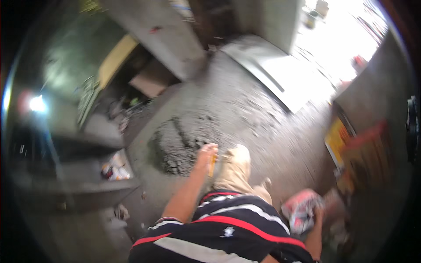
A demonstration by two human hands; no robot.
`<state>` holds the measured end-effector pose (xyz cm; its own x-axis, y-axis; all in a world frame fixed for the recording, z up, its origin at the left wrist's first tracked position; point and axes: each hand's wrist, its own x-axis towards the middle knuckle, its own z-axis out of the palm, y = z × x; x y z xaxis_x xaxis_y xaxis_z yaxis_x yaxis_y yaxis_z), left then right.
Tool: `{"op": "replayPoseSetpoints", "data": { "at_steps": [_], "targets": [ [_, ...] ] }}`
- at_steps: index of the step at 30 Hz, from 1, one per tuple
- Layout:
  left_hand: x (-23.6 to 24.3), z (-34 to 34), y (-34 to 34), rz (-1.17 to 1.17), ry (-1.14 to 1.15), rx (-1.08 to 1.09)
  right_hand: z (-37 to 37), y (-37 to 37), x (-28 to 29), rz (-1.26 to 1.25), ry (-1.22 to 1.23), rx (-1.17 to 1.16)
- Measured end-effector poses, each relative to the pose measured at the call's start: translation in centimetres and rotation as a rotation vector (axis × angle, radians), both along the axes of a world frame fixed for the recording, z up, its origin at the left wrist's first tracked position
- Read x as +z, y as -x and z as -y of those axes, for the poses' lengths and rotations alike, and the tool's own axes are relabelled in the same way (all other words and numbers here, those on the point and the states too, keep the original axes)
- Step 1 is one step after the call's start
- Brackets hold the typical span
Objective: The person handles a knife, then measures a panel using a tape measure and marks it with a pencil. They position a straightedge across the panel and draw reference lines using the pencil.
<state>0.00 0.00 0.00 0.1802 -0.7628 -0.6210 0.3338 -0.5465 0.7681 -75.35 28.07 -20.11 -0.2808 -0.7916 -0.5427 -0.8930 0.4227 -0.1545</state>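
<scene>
My left hand [208,153] is out ahead of my body, beside the right edge of a heap of grey, wet-looking mortar [173,149] on the floor. Its fingers are curled around a slim yellow object [212,165]; blur hides what kind it is. Low on the right, my right hand [318,215] grips the side of a red and white plastic bag [302,208]. What is inside the bag is hard to make out.
Grey crumbs [258,107] litter the floor beyond the heap. A pale flat board [272,72] lies near the bright doorway. Cardboard boxes [366,153] stand at right. On the left are a low ledge [87,186] and a bright lamp [37,104].
</scene>
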Motion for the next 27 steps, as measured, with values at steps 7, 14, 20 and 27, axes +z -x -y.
{"op": "replayPoseSetpoints", "data": {
  "at_steps": [7, 14, 20, 27],
  "targets": [
    [1.3, 11.3, -5.7, -0.079, 0.028, 0.175, 28.1, -16.9, 8.2, 0.644, -0.043, -0.504],
    [-2.1, 29.2, -15.8, -0.083, -0.153, 0.281, 44.4, -27.2, 10.0, 0.263, 0.005, 0.099],
    [0.1, 44.7, -25.2, 0.02, -0.097, 0.207, 62.1, -36.6, 9.3, 0.188, -0.164, 0.158],
    [1.5, 61.5, -27.7, -0.02, -0.002, 0.201, 83.4, -46.7, 10.4, 0.363, 0.0, 0.179]
  ]
}}
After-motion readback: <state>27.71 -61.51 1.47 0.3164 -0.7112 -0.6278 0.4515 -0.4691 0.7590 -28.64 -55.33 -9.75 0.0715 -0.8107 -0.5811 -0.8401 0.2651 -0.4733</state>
